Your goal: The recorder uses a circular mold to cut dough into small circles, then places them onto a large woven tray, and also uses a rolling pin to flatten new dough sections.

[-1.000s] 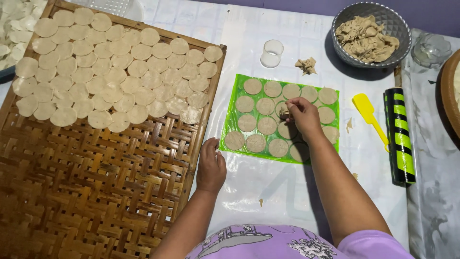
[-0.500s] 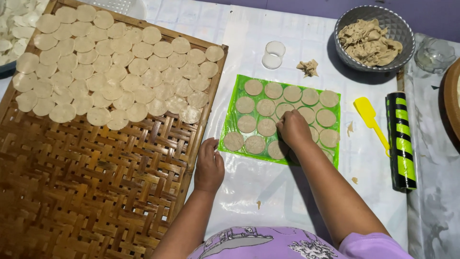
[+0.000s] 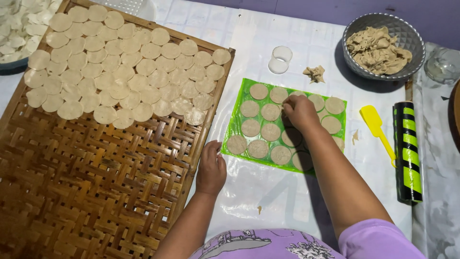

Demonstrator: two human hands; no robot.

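A green plastic sheet lies on the white table cover and carries several thin round dough discs. My right hand rests on the sheet's upper middle, fingers curled down onto a disc; whether it grips the disc I cannot tell. My left hand lies loosely closed on the table cover by the sheet's lower left corner, next to the edge of a woven bamboo tray. Many finished discs cover the tray's far half.
A grey bowl of dough scraps stands at the back right. A small clear round cutter and a dough scrap lie behind the sheet. A yellow scraper and a black-and-green striped roller lie to the right.
My right hand has moved from the sheet's right middle toward its upper middle. My left hand has stayed by the tray's edge.
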